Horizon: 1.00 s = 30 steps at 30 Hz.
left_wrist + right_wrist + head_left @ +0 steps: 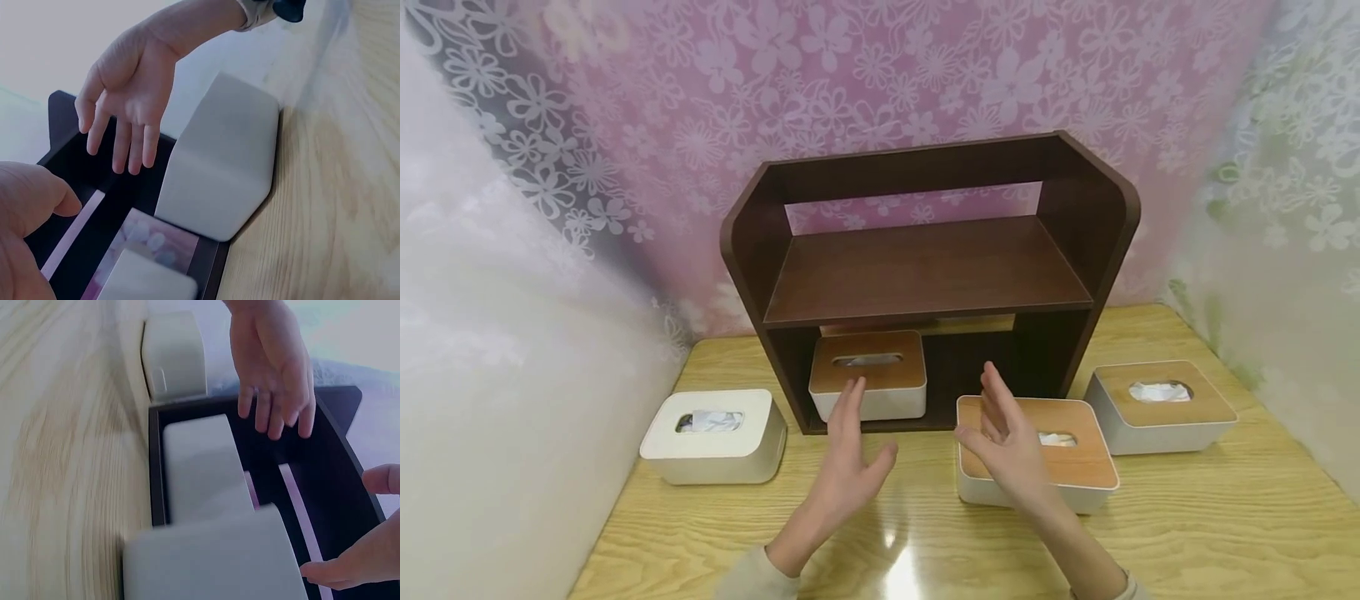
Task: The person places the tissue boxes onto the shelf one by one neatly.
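Note:
My left hand (844, 477) hovers with straight fingers in front of a wood-lidded tissue box (891, 402) standing in the left half of the lower compartment of a dark brown shelf (925, 262). In the head view its fingertips overlap that box's front edge. Over another wood-lidded tissue box (1086, 462), on the table before the shelf's right side, is my right hand (1018, 458), fingers extended and thumb apart. It covers part of that lid. Both palms face inward with nothing held. The right wrist view shows white box sides (212, 562) beside the right fingers.
An all-white tissue box (715, 450) stands left of the shelf. A third wood-lidded tissue box (1161, 421) sits at the right, close beside the front one. A floral pink wall (880, 75) rises behind the wood-grain table (1225, 533), with pale walls at both sides.

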{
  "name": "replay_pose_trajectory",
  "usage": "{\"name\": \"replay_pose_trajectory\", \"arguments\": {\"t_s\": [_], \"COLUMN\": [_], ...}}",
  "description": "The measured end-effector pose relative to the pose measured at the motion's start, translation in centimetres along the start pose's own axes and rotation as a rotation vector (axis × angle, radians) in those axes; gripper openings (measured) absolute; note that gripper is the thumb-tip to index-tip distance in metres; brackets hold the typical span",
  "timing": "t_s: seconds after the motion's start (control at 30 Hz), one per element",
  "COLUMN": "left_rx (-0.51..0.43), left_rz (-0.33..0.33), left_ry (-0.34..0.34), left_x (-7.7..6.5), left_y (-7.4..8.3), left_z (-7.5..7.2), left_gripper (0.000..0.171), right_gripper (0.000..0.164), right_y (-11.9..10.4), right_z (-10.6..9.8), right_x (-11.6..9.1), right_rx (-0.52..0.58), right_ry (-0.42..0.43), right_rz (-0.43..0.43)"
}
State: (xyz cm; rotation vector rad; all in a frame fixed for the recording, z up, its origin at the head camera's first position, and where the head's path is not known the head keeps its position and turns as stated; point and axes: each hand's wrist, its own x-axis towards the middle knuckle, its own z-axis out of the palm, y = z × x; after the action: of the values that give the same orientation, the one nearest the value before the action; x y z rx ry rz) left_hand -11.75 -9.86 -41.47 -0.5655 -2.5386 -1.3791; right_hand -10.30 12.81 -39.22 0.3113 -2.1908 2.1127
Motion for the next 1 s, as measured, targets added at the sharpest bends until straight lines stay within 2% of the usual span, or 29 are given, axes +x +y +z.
{"name": "replay_pose_trajectory", "arguments": {"t_s": [0.37,0.63,0.9,1.0], "left_rx": [-0.05,-0.074,-0.109,-0.118], "left_rz": [0.022,0.015,-0.006,-0.013], "left_ry": [-0.084,-0.172,-0.28,-0.314], "left_x": [-0.2,-0.1,0.1,0.2], "left_y": [1.0,1.3,1.6,1.7], "left_z": [1.8,2.7,3.7,4.4], "left_gripper": [0.088,0.091,0.093,0.095], "right_gripper": [0.087,0.086,0.087,0.088], "right_y": [-0.1,0.3,1.2,1.7], "right_z": [-4.0,-6.4,-9.6,-10.8], "right_x": [-1.3,-2.4,-3.6,-4.2], "right_rx": [-0.028,-0.075,-0.31,-0.403], "right_ry": [0.022,0.036,0.073,0.096], "right_rz": [0.03,-0.023,-0.086,-0.06]}}
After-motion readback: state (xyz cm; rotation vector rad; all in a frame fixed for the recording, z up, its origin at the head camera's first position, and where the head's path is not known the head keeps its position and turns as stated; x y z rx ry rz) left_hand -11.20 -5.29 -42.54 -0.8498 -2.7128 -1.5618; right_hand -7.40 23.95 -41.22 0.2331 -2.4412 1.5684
